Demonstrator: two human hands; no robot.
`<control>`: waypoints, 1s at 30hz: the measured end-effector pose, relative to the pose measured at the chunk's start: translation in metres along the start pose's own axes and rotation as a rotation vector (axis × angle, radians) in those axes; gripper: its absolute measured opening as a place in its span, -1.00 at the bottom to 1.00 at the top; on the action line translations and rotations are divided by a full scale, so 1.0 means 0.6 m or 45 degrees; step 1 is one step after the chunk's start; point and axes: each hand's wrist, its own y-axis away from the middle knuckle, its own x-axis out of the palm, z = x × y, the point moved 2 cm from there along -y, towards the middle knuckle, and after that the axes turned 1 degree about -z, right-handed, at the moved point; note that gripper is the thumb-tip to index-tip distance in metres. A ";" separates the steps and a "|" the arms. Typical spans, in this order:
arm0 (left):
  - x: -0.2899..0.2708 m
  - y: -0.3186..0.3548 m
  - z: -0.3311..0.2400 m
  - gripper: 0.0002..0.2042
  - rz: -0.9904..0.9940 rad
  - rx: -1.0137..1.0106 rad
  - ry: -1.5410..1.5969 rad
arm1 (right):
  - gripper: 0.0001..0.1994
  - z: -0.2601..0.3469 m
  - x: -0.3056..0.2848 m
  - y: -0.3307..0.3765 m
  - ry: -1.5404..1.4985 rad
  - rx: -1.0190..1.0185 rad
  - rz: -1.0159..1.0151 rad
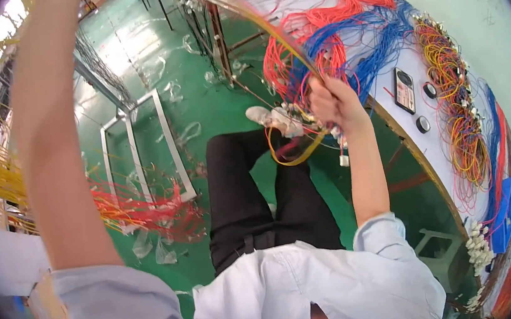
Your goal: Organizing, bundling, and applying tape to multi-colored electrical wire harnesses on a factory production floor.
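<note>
1. the right hand is raised in front of the body, forearm rising steeply from the pale blue sleeve, wrist straight.
2. its fingers are curled shut into a fist around a bundle of thin wires; the wires leave the top of the fist and run up and to the left as a blurred yellow-orange streak.
3. below the fist, loose wire ends hang down: a yellow loop curves beneath the fingers, and small white connectors dangle just under the heel of the hand.
4. the left arm is stretched straight up past the top edge of the view; the left hand itself is out of view, so i cannot tell how its fingers stand.
5. to the right of the fist lies a white worktable covered with red wires, blue wires and coiled orange wires.
6. a black handheld device lies on the table just right of the closed fingers.
7. below the hand are the person's black trousers and a white shoe on the green floor.
</note>
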 end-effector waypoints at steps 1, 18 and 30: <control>0.007 0.062 -0.025 -0.77 0.013 -0.125 0.231 | -0.67 -0.011 -0.024 0.021 -0.027 -0.016 -0.040; -0.490 0.401 -0.646 -0.61 0.781 -2.631 3.518 | -0.74 -0.226 -0.005 -0.146 1.590 -0.355 -0.911; -0.380 0.515 -0.473 -0.75 0.130 -3.026 3.074 | -0.24 -0.228 -0.058 -0.041 2.493 -0.487 -0.514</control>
